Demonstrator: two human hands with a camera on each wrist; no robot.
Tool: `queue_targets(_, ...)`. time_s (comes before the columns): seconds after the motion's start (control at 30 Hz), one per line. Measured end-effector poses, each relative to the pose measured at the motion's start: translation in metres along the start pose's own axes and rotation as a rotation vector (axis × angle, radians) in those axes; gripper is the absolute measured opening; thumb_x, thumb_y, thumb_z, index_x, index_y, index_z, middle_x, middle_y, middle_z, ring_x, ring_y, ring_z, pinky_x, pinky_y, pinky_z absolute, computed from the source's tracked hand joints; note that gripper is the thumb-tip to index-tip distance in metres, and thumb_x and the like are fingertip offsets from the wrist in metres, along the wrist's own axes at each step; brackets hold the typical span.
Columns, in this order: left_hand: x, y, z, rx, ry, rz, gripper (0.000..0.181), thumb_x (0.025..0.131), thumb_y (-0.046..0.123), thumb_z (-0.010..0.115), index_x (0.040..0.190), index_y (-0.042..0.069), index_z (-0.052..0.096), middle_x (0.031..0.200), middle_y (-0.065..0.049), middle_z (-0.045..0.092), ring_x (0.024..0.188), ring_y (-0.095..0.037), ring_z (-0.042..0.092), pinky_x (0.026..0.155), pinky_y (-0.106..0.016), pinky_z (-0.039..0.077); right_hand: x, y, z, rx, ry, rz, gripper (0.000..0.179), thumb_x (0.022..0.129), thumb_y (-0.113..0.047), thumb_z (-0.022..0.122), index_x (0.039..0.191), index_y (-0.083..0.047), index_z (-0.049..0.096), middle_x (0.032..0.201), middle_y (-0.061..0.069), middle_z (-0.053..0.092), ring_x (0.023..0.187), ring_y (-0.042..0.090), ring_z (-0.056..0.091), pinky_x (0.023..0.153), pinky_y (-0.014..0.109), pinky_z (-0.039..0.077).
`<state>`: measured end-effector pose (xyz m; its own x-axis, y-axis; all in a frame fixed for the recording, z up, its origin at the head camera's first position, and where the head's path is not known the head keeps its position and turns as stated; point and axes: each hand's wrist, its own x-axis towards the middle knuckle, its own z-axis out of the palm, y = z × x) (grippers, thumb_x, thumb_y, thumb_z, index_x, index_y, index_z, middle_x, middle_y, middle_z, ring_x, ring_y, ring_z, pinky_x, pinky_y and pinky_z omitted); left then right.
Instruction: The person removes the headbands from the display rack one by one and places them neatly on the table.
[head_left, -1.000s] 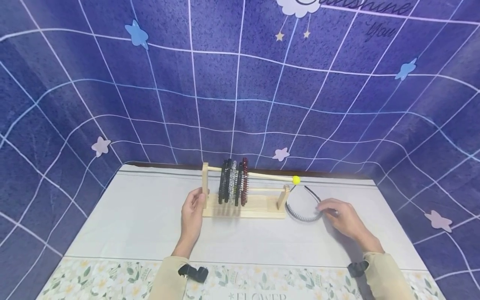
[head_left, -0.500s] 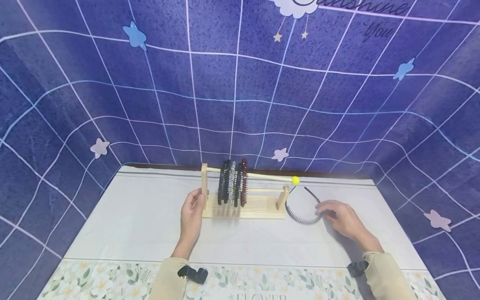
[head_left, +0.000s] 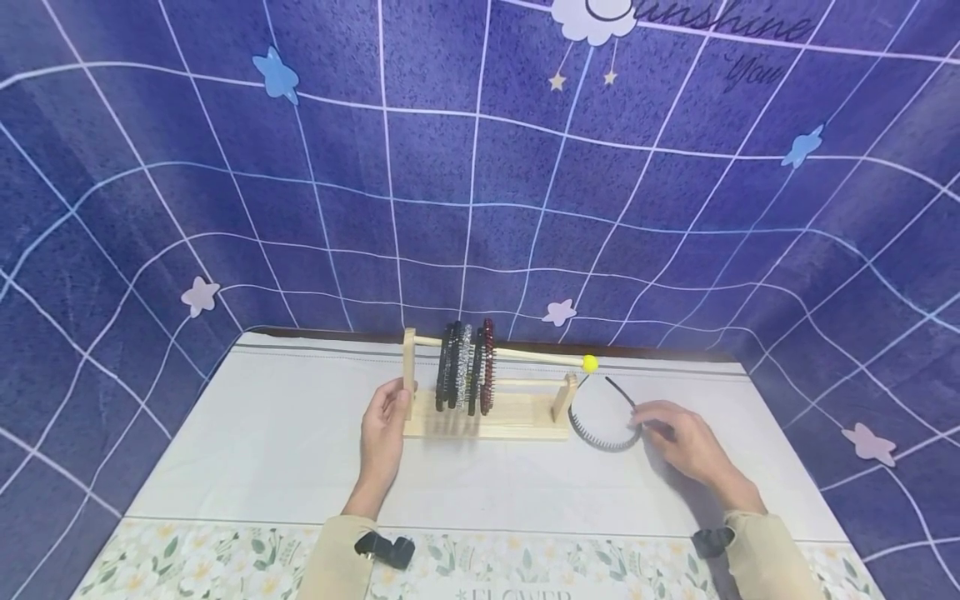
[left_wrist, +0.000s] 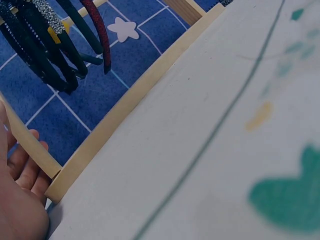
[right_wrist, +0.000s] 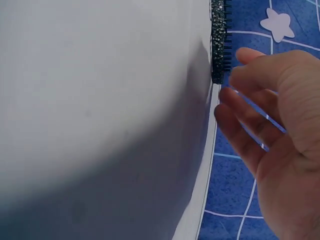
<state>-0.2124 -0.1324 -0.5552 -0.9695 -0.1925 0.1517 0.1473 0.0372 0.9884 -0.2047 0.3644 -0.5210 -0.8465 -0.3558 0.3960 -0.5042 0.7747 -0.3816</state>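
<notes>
In the head view my left hand (head_left: 384, 427) grips the left upright of a wooden headband stand (head_left: 525, 432), thumb in front and fingers behind. The left wrist view shows that hand (left_wrist: 22, 190) around the wooden post (left_wrist: 30, 147). Several toothed headbands (head_left: 465, 367), black, silver and dark red, hang on the stand's upper rod, which ends in a yellow ball (head_left: 590, 363). A dark glittery headband (head_left: 611, 446) lies on the table right of the stand. My right hand (head_left: 686, 442) is at its right side, fingers relaxed; in the right wrist view the fingertips appear just apart from the headband (right_wrist: 218, 45).
The table bears a white cloth (head_left: 262, 442) with a floral front border (head_left: 225, 554). A blue grid-patterned curtain (head_left: 420, 225) with stars rises behind and at both sides. A lower rod (head_left: 525, 382) runs to the stand's short right post (head_left: 565, 400).
Both hands, the stand and the headbands keep their places. Only a slight shift of the whole head view shows.
</notes>
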Motion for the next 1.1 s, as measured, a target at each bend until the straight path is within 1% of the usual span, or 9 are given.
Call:
queue_targets(0.1,0.0,0.0,-0.001,0.012,-0.007,-0.004,0.053,0.118,0.047,0.054,0.154,0.008,0.057,0.15,-0.015,0.068,0.147,-0.027,0.061,0.113,-0.013,0.049,-0.001,-0.002,-0.002,-0.007,0.029,-0.001,0.042,0.082,0.018,0.083,0.112,-0.012,0.084,0.123,0.011,0.08,0.113,0.039,0.076,0.092,0.057,0.065)
queue_targets(0.2,0.001,-0.001,-0.002,0.017,-0.008,-0.009,0.053,0.118,0.048,0.054,0.153,0.009,0.057,0.151,-0.014,0.068,0.147,-0.027,0.06,0.113,-0.013,0.048,-0.003,-0.005,-0.003,0.0,0.043,-0.003,0.041,0.083,0.017,0.083,0.113,-0.009,0.083,0.12,0.011,0.08,0.107,0.038,0.077,0.08,0.048,0.07)
queue_targets(0.3,0.0,0.0,-0.002,0.013,-0.006,-0.011,0.052,0.118,0.046,0.055,0.153,0.009,0.057,0.151,-0.014,0.068,0.147,-0.026,0.06,0.113,-0.013,0.049,-0.004,-0.009,-0.005,0.01,0.059,0.0,0.037,0.084,0.016,0.084,0.113,-0.008,0.083,0.118,0.012,0.081,0.103,0.037,0.077,0.074,0.04,0.07)
queue_targets(0.4,0.001,0.0,-0.001,0.006,-0.002,-0.009,0.051,0.118,0.045,0.055,0.153,0.008,0.057,0.151,-0.014,0.068,0.146,-0.026,0.061,0.113,-0.013,0.049,-0.006,-0.016,-0.006,0.021,0.078,0.04,0.033,0.087,0.013,0.084,0.113,-0.007,0.083,0.117,0.011,0.081,0.098,0.033,0.077,0.071,0.033,0.068)
queue_targets(0.53,0.0,0.001,0.0,0.014,-0.006,-0.01,0.052,0.118,0.045,0.054,0.154,0.007,0.056,0.151,-0.015,0.068,0.147,-0.028,0.061,0.113,-0.012,0.049,-0.009,-0.029,-0.006,0.049,0.118,0.115,0.031,0.089,0.013,0.082,0.113,-0.006,0.082,0.115,0.009,0.08,0.093,0.025,0.076,0.07,0.027,0.066)
queue_targets(0.7,0.0,0.001,0.0,0.007,-0.008,-0.011,0.051,0.119,0.044,0.053,0.154,0.007,0.056,0.151,-0.015,0.068,0.147,-0.027,0.06,0.114,-0.014,0.049,-0.009,-0.049,-0.004,0.12,0.188,0.127,0.03,0.09,0.012,0.082,0.114,-0.006,0.082,0.111,0.008,0.081,0.09,0.019,0.074,0.071,0.023,0.065)
queue_targets(0.8,0.0,0.001,0.0,0.009,-0.007,-0.011,0.051,0.119,0.044,0.053,0.154,0.008,0.057,0.15,-0.015,0.068,0.147,-0.027,0.06,0.114,-0.014,0.049,-0.008,-0.06,-0.004,0.166,0.206,0.142,0.03,0.091,0.011,0.081,0.115,-0.008,0.082,0.111,0.009,0.081,0.091,0.017,0.075,0.073,0.024,0.065)
queue_targets(1.0,0.0,0.001,0.0,-0.001,0.004,-0.003,0.048,0.119,0.041,0.055,0.152,0.007,0.058,0.149,-0.015,0.069,0.146,-0.027,0.061,0.114,-0.014,0.048,-0.006,-0.081,-0.004,0.238,0.226,0.204,0.029,0.094,0.009,0.081,0.116,-0.009,0.083,0.114,0.009,0.081,0.095,0.0,0.071,0.078,0.021,0.064)
queue_targets(1.1,0.0,0.002,0.001,0.003,0.004,-0.001,0.049,0.119,0.041,0.054,0.152,0.006,0.058,0.149,-0.015,0.069,0.147,-0.027,0.061,0.115,-0.014,0.048,-0.003,-0.094,-0.004,0.308,0.25,0.222,0.025,0.095,0.007,0.082,0.115,-0.008,0.083,0.114,0.011,0.082,0.094,-0.001,0.071,0.078,0.02,0.063)
